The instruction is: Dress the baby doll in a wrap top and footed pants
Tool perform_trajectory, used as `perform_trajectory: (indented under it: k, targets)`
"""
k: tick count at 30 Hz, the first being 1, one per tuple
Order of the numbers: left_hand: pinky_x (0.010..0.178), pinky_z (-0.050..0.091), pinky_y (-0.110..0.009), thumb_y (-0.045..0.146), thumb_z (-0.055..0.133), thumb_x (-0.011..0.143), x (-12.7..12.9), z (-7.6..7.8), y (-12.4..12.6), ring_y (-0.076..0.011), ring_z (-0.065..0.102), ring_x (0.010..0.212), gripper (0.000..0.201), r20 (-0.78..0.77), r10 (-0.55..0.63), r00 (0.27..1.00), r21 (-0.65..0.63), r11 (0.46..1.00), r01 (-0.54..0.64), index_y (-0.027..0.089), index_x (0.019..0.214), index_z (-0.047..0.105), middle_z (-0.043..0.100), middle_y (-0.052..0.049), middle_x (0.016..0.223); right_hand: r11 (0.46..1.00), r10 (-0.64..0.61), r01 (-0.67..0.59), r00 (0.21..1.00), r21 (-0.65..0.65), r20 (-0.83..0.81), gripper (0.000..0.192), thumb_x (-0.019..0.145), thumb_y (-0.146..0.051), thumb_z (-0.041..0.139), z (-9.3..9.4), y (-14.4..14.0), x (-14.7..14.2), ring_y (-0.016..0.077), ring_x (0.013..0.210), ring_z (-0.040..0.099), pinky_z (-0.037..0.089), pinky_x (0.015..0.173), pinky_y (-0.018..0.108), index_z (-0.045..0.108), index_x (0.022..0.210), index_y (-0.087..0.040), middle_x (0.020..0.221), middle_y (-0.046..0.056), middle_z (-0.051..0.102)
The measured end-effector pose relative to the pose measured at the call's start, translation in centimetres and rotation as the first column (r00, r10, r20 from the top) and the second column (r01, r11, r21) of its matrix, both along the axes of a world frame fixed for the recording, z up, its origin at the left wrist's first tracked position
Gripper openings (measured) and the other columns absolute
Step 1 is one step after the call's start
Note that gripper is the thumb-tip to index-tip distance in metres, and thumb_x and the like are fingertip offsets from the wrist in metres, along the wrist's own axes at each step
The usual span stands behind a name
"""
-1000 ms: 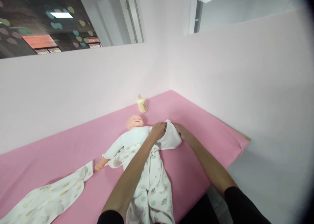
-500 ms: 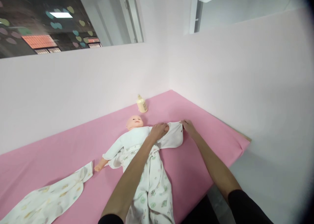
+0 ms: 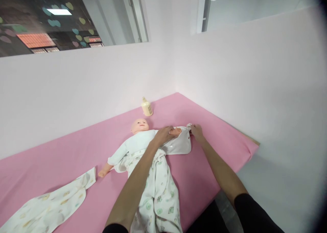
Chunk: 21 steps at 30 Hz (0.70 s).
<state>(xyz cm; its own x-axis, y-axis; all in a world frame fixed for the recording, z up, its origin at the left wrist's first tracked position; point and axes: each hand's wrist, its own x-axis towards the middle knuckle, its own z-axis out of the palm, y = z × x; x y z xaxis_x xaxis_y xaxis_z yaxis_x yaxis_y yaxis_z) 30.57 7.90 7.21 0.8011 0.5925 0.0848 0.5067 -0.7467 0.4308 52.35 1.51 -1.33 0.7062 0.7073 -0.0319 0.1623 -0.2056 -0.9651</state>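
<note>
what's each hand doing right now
Left hand: closed on the doll's arm at the sleeve.
Right hand: pinching the sleeve's end.

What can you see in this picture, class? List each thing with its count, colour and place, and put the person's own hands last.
Plastic baby doll: one, peach, on its back mid-table.
White printed cotton romper: one, on the doll.
Loose white printed garment: one, near left.
Cream baby bottle: one, by the wall.
Pink padded table cover: one, under everything.
Left hand: one, holding the doll's arm.
Right hand: one, pinching the sleeve end.
</note>
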Motion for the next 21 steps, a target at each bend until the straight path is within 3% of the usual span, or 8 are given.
perform_trajectory:
  k: [4, 11, 16, 18, 21]
  targets:
    - [0.076, 0.043, -0.028, 0.052, 0.065, 0.081, 0.0, 0.0, 0.1, -0.0203, 0.062, 0.091, 0.040, 0.030, 0.000, 1.000, -0.027, 1.000, 0.001, 0.024, 0.109, 0.060, 0.069, -0.001, 0.104, 0.998, -0.027, 0.036, 0.982, -0.042, 0.186, 0.021, 0.080, -0.023, 0.041, 0.2, 0.0, -0.7, 0.0197, 0.076, 0.058, 0.042, 0.068, 0.029, 0.054, 0.064, -0.020, 0.071, 0.006, 0.063]
    - [0.083, 0.045, -0.033, 0.056, 0.055, 0.089, 1.6, -0.8, 0.4, -0.0255, 0.064, 0.103, 0.044, -0.148, 0.130, 0.980, 0.173, 0.979, -0.104, 0.021, 0.116, 0.056, 0.068, -0.009, 0.113, 0.992, 0.123, -0.100, 0.916, -0.079, 0.381, 0.029, 0.088, -0.038, 0.044, 0.7, -1.4, -4.2, 0.0180, 0.065, 0.047, 0.037, 0.070, 0.030, 0.041, 0.063, -0.023, 0.063, 0.000, 0.050]
    - [0.091, 0.044, -0.038, 0.050, 0.060, 0.087, 2.4, -1.5, 0.3, -0.0286, 0.063, 0.108, 0.041, -0.196, 0.187, 0.963, 0.170, 0.973, -0.154, 0.021, 0.117, 0.059, 0.068, -0.012, 0.114, 0.994, 0.105, -0.111, 0.872, -0.016, 0.478, 0.022, 0.089, -0.036, 0.043, 2.5, -3.2, -6.7, 0.0250, 0.094, 0.048, 0.036, 0.089, 0.038, 0.043, 0.071, -0.022, 0.090, 0.009, 0.055]
    - [0.092, 0.044, -0.039, 0.048, 0.060, 0.088, 1.8, -1.0, 0.1, -0.0283, 0.063, 0.109, 0.040, -0.192, 0.196, 0.962, 0.168, 0.972, -0.164, 0.021, 0.118, 0.060, 0.068, -0.012, 0.115, 0.984, 0.156, -0.178, 0.895, 0.015, 0.418, 0.022, 0.089, -0.038, 0.046, 3.2, -3.8, -8.0, 0.0253, 0.096, 0.048, 0.036, 0.091, 0.039, 0.046, 0.073, -0.022, 0.090, 0.008, 0.056]
    - [0.100, 0.041, -0.037, 0.048, 0.051, 0.093, -1.3, 0.7, -0.8, -0.0257, 0.058, 0.116, 0.042, -0.122, 0.231, 0.965, 0.189, 0.960, -0.206, 0.021, 0.124, 0.058, 0.065, -0.011, 0.123, 0.930, 0.353, -0.363, 0.925, 0.056, 0.139, 0.028, 0.084, -0.044, 0.056, 3.5, -4.0, -10.4, 0.0229, 0.083, 0.052, 0.042, 0.083, 0.037, 0.052, 0.068, -0.022, 0.074, 0.004, 0.056]
